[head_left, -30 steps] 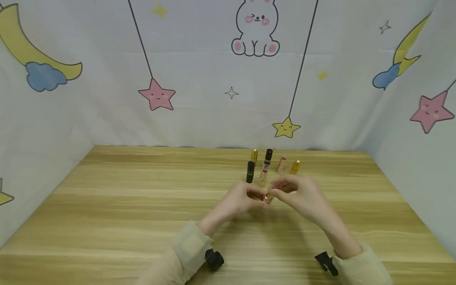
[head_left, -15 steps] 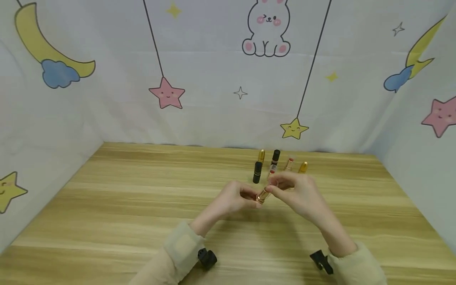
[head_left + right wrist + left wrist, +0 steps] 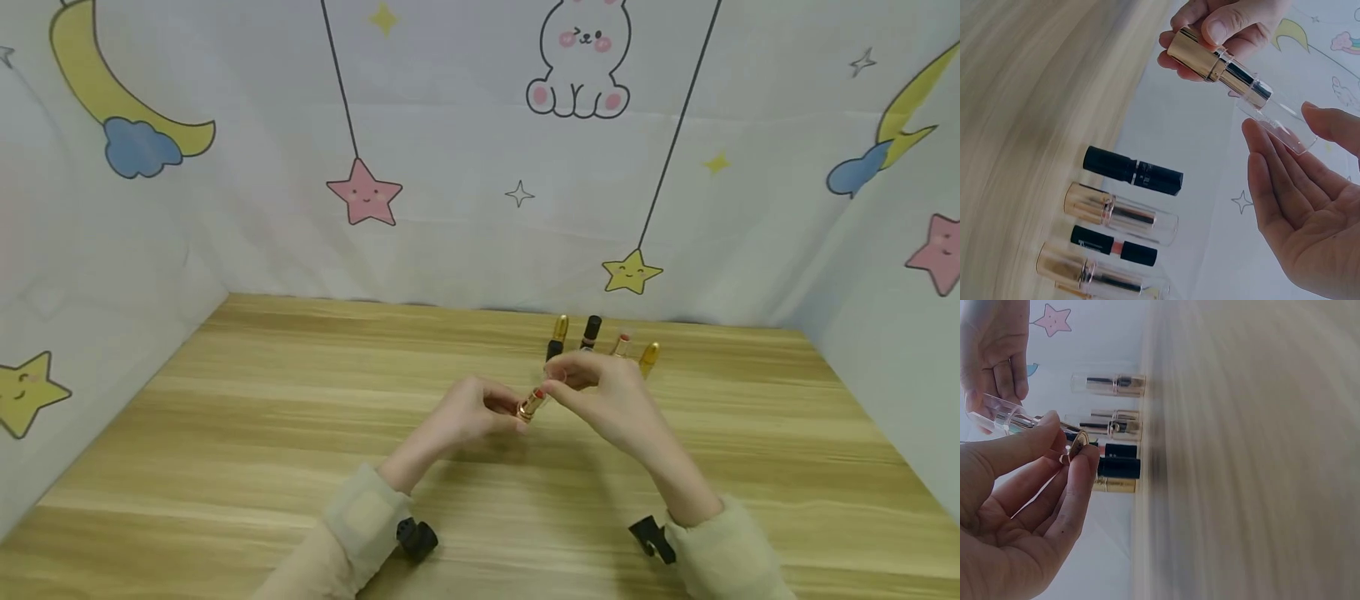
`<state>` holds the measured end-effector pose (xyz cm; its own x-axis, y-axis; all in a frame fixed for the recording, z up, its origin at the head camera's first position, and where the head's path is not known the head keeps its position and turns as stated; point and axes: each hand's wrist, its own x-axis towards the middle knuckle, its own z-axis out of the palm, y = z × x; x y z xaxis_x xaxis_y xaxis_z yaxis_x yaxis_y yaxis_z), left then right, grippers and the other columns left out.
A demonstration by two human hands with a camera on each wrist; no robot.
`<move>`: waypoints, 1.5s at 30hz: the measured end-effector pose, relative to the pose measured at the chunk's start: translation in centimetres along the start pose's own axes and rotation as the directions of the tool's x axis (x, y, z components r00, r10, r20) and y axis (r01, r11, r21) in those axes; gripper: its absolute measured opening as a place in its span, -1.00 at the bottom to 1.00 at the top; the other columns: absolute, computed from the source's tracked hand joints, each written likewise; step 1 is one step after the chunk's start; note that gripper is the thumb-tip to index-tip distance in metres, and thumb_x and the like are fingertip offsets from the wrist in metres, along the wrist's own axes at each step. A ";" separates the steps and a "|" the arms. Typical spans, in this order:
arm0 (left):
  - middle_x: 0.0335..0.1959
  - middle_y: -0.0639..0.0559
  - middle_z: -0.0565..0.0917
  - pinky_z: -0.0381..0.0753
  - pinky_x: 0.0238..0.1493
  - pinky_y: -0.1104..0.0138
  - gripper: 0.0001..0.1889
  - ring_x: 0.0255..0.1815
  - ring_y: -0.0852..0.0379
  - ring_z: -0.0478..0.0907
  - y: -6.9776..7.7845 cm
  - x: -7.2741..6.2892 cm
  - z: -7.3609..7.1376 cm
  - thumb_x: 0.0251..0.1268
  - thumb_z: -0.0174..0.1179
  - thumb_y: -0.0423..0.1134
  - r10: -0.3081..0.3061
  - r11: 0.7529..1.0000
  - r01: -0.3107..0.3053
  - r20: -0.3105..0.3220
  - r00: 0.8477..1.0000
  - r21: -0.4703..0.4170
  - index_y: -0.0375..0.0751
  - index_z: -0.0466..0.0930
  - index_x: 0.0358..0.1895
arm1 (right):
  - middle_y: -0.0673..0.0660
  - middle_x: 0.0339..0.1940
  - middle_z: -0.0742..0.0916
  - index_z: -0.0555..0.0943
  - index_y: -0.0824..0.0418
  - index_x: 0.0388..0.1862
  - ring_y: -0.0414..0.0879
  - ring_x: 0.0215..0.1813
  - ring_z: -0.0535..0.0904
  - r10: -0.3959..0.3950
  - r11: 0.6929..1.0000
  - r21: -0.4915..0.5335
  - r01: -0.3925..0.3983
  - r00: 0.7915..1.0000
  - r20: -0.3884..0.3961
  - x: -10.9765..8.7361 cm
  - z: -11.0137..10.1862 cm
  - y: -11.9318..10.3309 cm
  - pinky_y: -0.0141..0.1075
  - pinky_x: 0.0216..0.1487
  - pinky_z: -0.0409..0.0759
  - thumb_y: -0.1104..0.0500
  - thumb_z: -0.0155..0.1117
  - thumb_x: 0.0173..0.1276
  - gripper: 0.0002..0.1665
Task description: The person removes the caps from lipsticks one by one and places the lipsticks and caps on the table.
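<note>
My left hand grips a lipstick by its shiny gold base, above the table and tilted to the right. A red tip shows at its upper end in the head view. With thumb and fingertips, my right hand pinches the far end of its clear cap. In the right wrist view the cap sits partway along the tube, its lower end around the gold inner part. Past the hands stand a black lipstick and a clear-capped gold lipstick.
Farther back on the wooden table stand a gold bullet-shaped tube, a black tube, a red-tipped lipstick and another gold tube. A white printed cloth rises behind the table.
Both hands have moved left, away from the standing lipsticks, with the held lipstick. Its red tip has come into sight as the cap slid up. The head view has turned slightly left.
</note>
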<state>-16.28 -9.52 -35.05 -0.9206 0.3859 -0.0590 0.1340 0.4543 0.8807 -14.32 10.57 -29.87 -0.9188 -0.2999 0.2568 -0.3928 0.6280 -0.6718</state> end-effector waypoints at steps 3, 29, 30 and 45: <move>-0.23 -0.06 0.78 0.63 -0.13 0.33 -0.73 -0.25 0.18 0.68 -0.2 -0.1 -0.6 0.05 0.42 -0.30 -0.005 1.000 0.005 -0.013 1.000 0.015 -0.20 0.74 -0.12 | 0.01 -0.26 0.79 0.70 0.10 -0.15 -0.18 -0.23 0.70 -0.002 1.000 0.011 0.002 1.000 -0.010 0.4 0.3 -0.2 -0.34 -0.25 0.60 0.11 0.37 0.25 -0.80; 0.00 -0.23 0.70 0.62 0.05 0.15 -0.58 0.03 -0.09 0.64 -4.4 -1.5 -8.9 0.17 0.34 -0.27 -0.108 0.991 0.118 -0.150 0.983 0.056 -0.36 0.61 0.09 | 0.06 -0.29 0.78 0.71 0.14 -0.15 -0.18 -0.29 0.69 0.061 0.992 0.112 -0.065 0.997 0.038 4.6 4.9 -2.5 -0.29 -0.23 0.61 0.12 0.38 0.25 -0.79; 0.02 -0.23 0.68 0.61 0.06 0.15 -0.57 0.05 -0.10 0.63 -4.5 -1.5 -9.1 0.18 0.34 -0.27 -0.126 0.990 0.134 -0.153 0.980 0.041 -0.36 0.59 0.11 | 0.06 -0.29 0.78 0.71 0.13 -0.15 -0.18 -0.28 0.69 0.065 0.991 0.115 -0.070 0.997 0.044 4.8 5.2 -2.5 -0.29 -0.23 0.62 0.12 0.38 0.25 -0.79; 0.02 -0.25 0.68 0.57 0.07 0.18 -0.62 0.09 -0.12 0.60 -6.7 -1.3 -11.7 0.18 0.32 -0.28 -0.169 0.984 0.177 -0.214 0.962 0.015 -0.34 0.59 0.06 | 0.04 -0.31 0.75 0.70 0.15 -0.17 -0.18 -0.29 0.65 0.093 0.991 0.091 -0.101 0.991 0.093 7.3 8.7 -2.1 -0.31 -0.26 0.60 0.14 0.40 0.23 -0.80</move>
<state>-20.26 -22.46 -35.43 -0.9868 0.1227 -0.1054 -0.0252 0.5272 0.8494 -19.87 0.85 -32.62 -0.9436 -0.3054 0.1278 -0.2924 0.5876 -0.7545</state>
